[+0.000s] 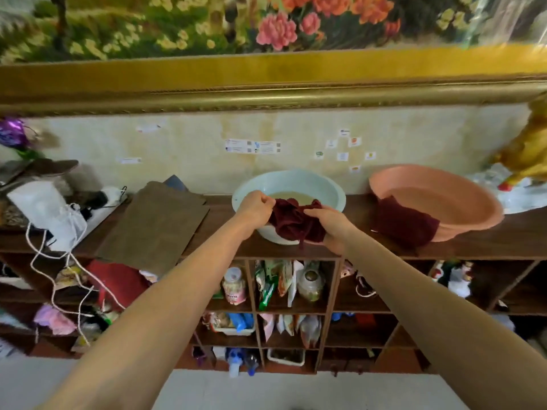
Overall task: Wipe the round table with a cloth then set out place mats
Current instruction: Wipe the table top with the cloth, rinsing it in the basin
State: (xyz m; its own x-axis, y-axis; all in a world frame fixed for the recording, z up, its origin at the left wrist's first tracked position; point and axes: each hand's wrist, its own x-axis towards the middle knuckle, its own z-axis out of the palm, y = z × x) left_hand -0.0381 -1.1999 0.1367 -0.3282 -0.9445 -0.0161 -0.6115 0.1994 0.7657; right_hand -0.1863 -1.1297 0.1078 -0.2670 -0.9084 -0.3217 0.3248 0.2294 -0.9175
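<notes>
Bunching between both hands, the dark red cloth (291, 221) is gripped by curled left fingers (260, 204) and right fingers (318, 213) over the pale basin (331, 187).

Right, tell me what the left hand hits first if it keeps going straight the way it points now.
The left hand grips the dark red cloth over the pale blue basin. Straight on, it likely meets the basin's far wall, then the room wall; depth is unclear.

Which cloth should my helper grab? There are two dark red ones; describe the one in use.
On the wooden shelf top under the gold-framed painting, find the pale blue basin. The cloth in use is bunched over its front rim, gripped by both hands; the other cloth drapes from the pink basin.
</notes>
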